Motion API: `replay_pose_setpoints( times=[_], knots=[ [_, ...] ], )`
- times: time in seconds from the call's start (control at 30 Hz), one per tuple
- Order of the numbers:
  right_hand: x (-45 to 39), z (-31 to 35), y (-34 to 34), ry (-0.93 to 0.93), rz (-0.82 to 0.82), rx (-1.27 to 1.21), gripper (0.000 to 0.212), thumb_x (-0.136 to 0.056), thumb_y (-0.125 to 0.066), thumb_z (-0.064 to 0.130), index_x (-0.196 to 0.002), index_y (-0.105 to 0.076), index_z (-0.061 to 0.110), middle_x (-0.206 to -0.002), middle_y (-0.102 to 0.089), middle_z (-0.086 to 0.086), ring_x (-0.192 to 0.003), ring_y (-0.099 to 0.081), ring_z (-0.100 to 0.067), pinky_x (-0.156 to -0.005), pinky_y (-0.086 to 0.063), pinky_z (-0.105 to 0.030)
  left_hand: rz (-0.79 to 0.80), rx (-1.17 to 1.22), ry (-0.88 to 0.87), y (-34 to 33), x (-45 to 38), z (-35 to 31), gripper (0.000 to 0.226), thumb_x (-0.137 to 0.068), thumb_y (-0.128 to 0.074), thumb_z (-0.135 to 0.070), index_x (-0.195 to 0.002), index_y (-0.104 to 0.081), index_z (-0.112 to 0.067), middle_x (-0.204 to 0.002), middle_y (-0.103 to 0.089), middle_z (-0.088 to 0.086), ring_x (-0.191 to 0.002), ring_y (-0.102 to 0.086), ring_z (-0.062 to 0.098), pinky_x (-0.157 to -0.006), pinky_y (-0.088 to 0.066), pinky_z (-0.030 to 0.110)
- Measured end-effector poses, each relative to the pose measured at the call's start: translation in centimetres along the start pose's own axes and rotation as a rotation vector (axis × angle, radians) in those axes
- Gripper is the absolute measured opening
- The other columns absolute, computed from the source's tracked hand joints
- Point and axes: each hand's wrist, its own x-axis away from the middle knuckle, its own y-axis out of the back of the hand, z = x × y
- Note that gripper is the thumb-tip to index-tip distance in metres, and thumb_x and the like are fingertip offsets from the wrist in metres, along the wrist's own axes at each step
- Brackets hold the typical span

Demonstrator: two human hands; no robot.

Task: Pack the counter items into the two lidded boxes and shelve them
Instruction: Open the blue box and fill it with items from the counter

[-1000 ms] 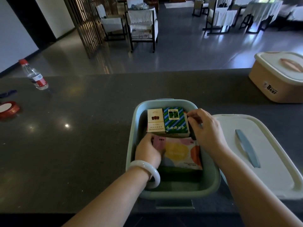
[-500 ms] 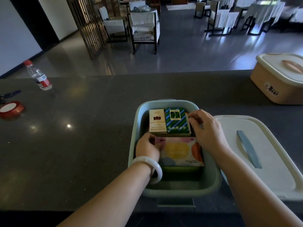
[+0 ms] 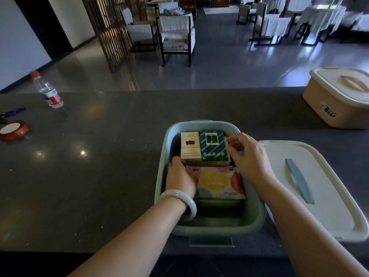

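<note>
Both hands in the green box (image 3: 209, 226) on the counter (image 3: 99, 166), our left hand (image 3: 179, 176) steadies the pastel pack (image 3: 217, 182) while our right hand (image 3: 247, 156) pinches the striped carton (image 3: 212, 145), squaring contents so the lid (image 3: 319, 186) beside it fits

"Bear" printed in dark letters on the side wall of the beige lidded box (image 3: 327, 108) at the worktop's far right. "Golden" across the top of the blue-and-green striped packet (image 3: 212, 145) inside the green box (image 3: 165, 140). Other print on neighbouring packets too small to read.
</note>
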Motion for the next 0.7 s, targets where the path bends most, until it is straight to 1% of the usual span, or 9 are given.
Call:
replay_pose_setpoints(
  times=[0.07, 0.13, 0.3, 0.37, 0.43, 0.47, 0.5, 0.57, 0.7],
  knots=[
    [0.0, 0.0, -0.1, 0.000, 0.000, -0.004, 0.015, -0.089, -0.065, 0.021, -0.103, -0.064, 0.025, -0.098, -0.063, 0.008, -0.083, -0.060, -0.001, -0.069, -0.051, -0.018, -0.016, -0.127, -0.118, 0.1, 0.4, -0.1, 0.036, -0.090, -0.063, -0.020, -0.122, -0.046, -0.023, -0.124, -0.044, -0.001, -0.109, -0.054, 0.020, -0.090, -0.044, 0.031],
    [-0.1, -0.1, -0.1, 0.005, -0.004, -0.008, 0.015, -0.088, -0.065, 0.020, -0.103, -0.064, 0.025, -0.098, -0.063, 0.009, -0.083, -0.060, -0.001, -0.069, -0.050, -0.017, -0.030, -0.191, -0.224, 0.2, 0.6, 0.0, 0.037, -0.089, -0.065, -0.020, -0.122, -0.050, -0.024, -0.121, -0.040, -0.003, -0.108, -0.053, 0.019, -0.092, -0.045, 0.028],
    [-0.1, 0.0, -0.1, 0.011, -0.007, -0.014, 0.016, -0.088, -0.066, 0.019, -0.103, -0.065, 0.023, -0.098, -0.063, 0.007, -0.084, -0.061, -0.002, -0.072, -0.053, -0.021, 0.089, -0.166, -0.255, 0.4, 0.3, 0.4, 0.026, -0.079, -0.076, -0.014, -0.097, -0.064, -0.027, -0.119, -0.038, -0.005, -0.123, -0.043, 0.019, -0.104, -0.043, 0.034],
    [-0.1, -0.1, -0.1, 0.018, -0.010, -0.014, 0.016, -0.087, -0.066, 0.018, -0.103, -0.065, 0.023, -0.098, -0.063, 0.007, -0.083, -0.061, -0.002, -0.070, -0.051, -0.018, 0.216, -0.030, -0.179, 0.4, 0.0, 0.9, 0.035, -0.074, -0.080, -0.011, -0.103, -0.064, -0.025, -0.125, -0.037, -0.005, -0.125, -0.041, 0.017, -0.093, -0.048, 0.022],
    [-0.1, -0.1, -0.1, 0.017, -0.006, -0.015, 0.017, -0.087, -0.066, 0.018, -0.102, -0.065, 0.024, -0.097, -0.063, 0.007, -0.083, -0.060, -0.001, -0.069, -0.049, -0.015, 0.300, 0.073, -0.086, 0.1, -0.4, 1.2, 0.052, -0.070, -0.083, -0.012, -0.116, -0.060, -0.021, -0.130, -0.033, -0.005, -0.113, -0.043, 0.006, -0.070, -0.044, 0.003],
    [-0.1, -0.1, -0.1, 0.015, -0.002, -0.017, 0.017, -0.087, -0.066, 0.017, -0.103, -0.064, 0.024, -0.098, -0.063, 0.007, -0.083, -0.061, -0.001, -0.069, -0.050, -0.016, 0.317, 0.047, -0.079, 0.0, -0.6, 1.4, 0.056, -0.070, -0.084, -0.015, -0.120, -0.060, -0.022, -0.131, -0.030, -0.006, -0.103, -0.038, 0.001, -0.067, -0.039, -0.001],
    [-0.1, -0.1, -0.1, 0.014, 0.000, -0.019, 0.017, -0.087, -0.066, 0.017, -0.102, -0.064, 0.024, -0.098, -0.063, 0.007, -0.084, -0.061, -0.001, -0.069, -0.050, -0.016, 0.320, 0.014, -0.086, -0.2, -0.7, 1.5, 0.055, -0.070, -0.084, -0.019, -0.120, -0.061, -0.026, -0.131, -0.028, -0.007, -0.099, -0.032, -0.001, -0.073, -0.034, -0.002],
    [-0.1, -0.1, -0.1, 0.018, -0.002, -0.017, 0.017, -0.087, -0.066, 0.017, -0.102, -0.064, 0.024, -0.098, -0.063, 0.007, -0.083, -0.061, -0.001, -0.070, -0.051, -0.018, 0.288, -0.011, -0.105, -0.6, -0.8, 1.5, 0.048, -0.071, -0.084, -0.021, -0.113, -0.065, -0.033, -0.132, -0.025, -0.008, -0.109, -0.026, 0.006, -0.090, -0.024, 0.009],
    [0.0, -0.1, -0.1, 0.015, -0.002, -0.020, 0.016, -0.087, -0.067, 0.017, -0.102, -0.065, 0.024, -0.098, -0.063, 0.007, -0.083, -0.061, -0.001, -0.070, -0.052, -0.018, 0.285, 0.078, -0.050, -0.9, -1.1, 1.7, 0.057, -0.068, -0.085, -0.017, -0.118, -0.062, -0.029, -0.134, -0.028, -0.006, -0.126, -0.032, 0.015, -0.099, -0.030, 0.021]
  ],
)
